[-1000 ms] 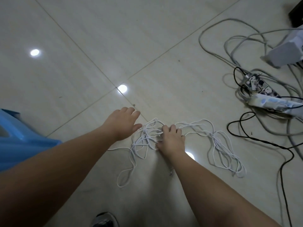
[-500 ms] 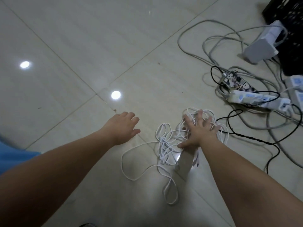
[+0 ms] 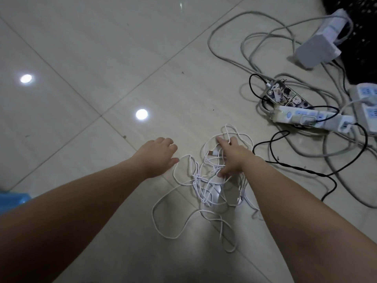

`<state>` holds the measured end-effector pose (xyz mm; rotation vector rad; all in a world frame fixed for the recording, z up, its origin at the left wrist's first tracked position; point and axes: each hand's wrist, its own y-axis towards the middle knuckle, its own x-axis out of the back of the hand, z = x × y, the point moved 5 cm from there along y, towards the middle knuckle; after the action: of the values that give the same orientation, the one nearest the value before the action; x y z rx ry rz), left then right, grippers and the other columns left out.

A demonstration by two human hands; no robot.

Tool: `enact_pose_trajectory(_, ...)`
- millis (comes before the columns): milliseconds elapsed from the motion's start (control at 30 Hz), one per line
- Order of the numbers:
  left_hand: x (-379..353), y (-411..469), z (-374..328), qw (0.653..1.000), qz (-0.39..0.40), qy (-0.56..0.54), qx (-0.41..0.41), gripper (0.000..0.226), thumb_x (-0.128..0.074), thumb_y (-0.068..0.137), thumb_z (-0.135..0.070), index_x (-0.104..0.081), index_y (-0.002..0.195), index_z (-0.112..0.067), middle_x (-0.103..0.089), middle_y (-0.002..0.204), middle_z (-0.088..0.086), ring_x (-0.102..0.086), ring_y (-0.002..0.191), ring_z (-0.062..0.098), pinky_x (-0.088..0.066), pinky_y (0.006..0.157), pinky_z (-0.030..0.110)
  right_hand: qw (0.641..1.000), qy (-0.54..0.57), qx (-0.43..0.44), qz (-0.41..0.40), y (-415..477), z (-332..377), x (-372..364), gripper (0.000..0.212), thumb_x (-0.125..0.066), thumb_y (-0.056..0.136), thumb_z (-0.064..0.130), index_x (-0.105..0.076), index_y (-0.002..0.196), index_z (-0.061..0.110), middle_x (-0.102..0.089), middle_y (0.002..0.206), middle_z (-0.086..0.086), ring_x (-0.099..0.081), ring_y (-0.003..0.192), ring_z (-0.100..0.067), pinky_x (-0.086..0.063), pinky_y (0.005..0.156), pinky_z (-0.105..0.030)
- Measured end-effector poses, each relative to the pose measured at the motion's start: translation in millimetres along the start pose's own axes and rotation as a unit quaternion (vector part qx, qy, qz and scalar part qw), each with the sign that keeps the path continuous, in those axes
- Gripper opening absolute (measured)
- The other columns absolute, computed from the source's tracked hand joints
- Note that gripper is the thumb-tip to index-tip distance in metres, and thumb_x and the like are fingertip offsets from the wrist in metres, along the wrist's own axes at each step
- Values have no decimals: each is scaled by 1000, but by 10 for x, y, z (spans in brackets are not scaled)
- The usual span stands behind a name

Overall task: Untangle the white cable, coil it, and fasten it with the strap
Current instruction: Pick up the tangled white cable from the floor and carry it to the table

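The white cable point(image 3: 204, 184) lies tangled on the floor point(image 3: 122, 58), our right hand point(image 3: 232, 158) resting spread open on it, our left hand point(image 3: 157, 158) relaxed and empty just left. We judge it light, limp and easily knotted; we would take it by the plug end point(image 3: 213, 153).

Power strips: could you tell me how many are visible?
2: a long power strip right of the white cable; a second power strip at the right edge, partly cropped.

The left hand point(image 3: 158, 156) lies palm-down, fingers relaxed, just beside the white cable point(image 3: 196, 178). The right hand point(image 3: 232, 158) rests on it, fingers extended.
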<state>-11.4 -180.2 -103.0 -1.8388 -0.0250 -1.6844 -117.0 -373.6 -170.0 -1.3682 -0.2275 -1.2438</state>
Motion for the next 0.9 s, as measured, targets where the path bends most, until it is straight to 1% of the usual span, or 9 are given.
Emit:
enact_pose_trajectory(100,2,-14,-5,1000,1,10,0,47,-34,99,-44,-47,131,-12,-45,140,9,-42,126,26,-38,99,36,999,41,-9,27,-43,41,-27,88,-87,56,29,-37,127,23,-37,124,-10,-56,103,-34,-49,87,-40)
enact_pose_trajectory(167,20,-40,14,1000,4,19,3,46,-34,99,-43,-48,130,-12,-47,138,9,-43,125,27,-39,98,37,999,5,15,42,-119,125,-102,61,-78,66,30,-49,119,21,-48,120,-9,-57,102,-31,-46,85,-35)
enact_pose_trajectory(233,76,-68,35,1000,7,27,6,47,-32,99,-43,-49,130,-12,-47,137,9,-44,125,27,-39,98,37,998,-53,27,21,-209,234,-193,42,-67,76,32,-57,115,20,-57,119,-9,-56,106,-29,-44,85,-32)
enact_pose_trajectory(333,172,-136,71,1000,5,25,15,46,-31,100,-43,-49,130,-12,-48,135,8,-44,124,26,-39,98,37,992,-119,46,-7,-309,434,-292,38,-55,83,28,-54,117,10,-53,120,-16,-49,112,-33,-41,88,-36)
enact_pose_trajectory(533,505,-338,166,998,4,53,21,45,-30,101,-42,-49,128,-11,-51,130,10,-45,121,27,-38,94,35,999,34,37,-3,-516,704,96,31,-51,90,17,-48,118,6,-55,120,-21,-54,108,-36,-40,79,-32)
enact_pose_trajectory(567,615,-375,189,998,5,60,20,45,-29,101,-41,-49,127,-11,-51,130,10,-46,121,27,-38,93,35,998,41,43,-10,-579,778,216,25,-51,89,18,-52,112,7,-58,116,-19,-55,107,-35,-40,78,-32)
enact_pose_trajectory(633,881,-463,256,998,-4,63,27,45,-28,101,-41,-49,126,-10,-52,127,10,-46,120,27,-39,92,36,997,59,47,-23,-735,926,505,7,-53,85,21,-54,82,15,-62,91,-9,-56,95,-30,-37,71,-31)
enact_pose_trajectory(700,1197,-597,331,998,-15,43,50,44,-28,101,-41,-50,124,-10,-53,125,10,-47,118,27,-40,91,37,996,75,38,-31,-959,1071,865,22,-54,81,25,-43,63,19,-50,68,0,-52,80,-26,-34,63,-29)
enact_pose_trajectory(900,2414,-1246,325,998,-23,23,56,44,-29,101,-41,-50,124,-10,-53,126,11,-46,119,29,-41,91,39,995,77,30,-50,-1917,1542,2203,24,-59,76,32,-45,61,20,-49,62,6,-51,74,-23,-37,62,-29)
